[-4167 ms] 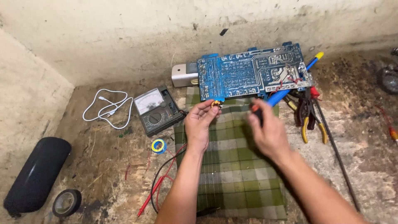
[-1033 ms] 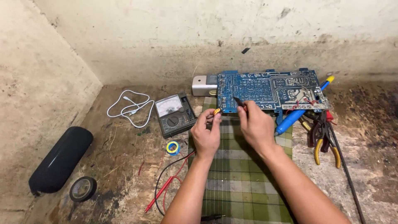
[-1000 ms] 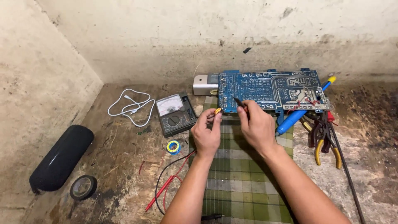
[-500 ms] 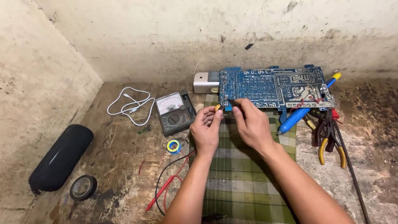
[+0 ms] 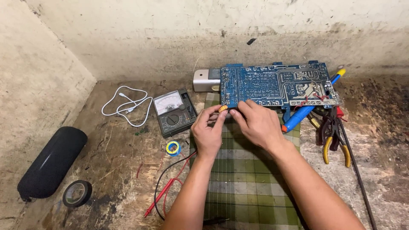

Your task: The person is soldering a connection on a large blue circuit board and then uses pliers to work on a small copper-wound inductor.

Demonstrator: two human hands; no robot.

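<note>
A large blue circuit board [image 5: 275,84] lies solder side up at the back of a green plaid cloth [image 5: 247,179]. My left hand [image 5: 208,130] pinches a small orange-yellow component [image 5: 222,109] just below the board's lower left corner. My right hand [image 5: 255,123] rests against the board's front edge, fingertips meeting the left hand's at that component. What the right fingers hold is hidden.
An analog multimeter [image 5: 174,112] with red and black leads [image 5: 166,187] sits left of the cloth, beside a white cable [image 5: 127,104] and small solder spool [image 5: 173,148]. A black cylindrical speaker [image 5: 50,161] and tape roll [image 5: 77,193] lie far left. Pliers [image 5: 334,140] and screwdrivers [image 5: 309,108] lie at right.
My right hand has come down off the board's face to its front edge and met the left fingertips at the small component. The left hand has hardly moved.
</note>
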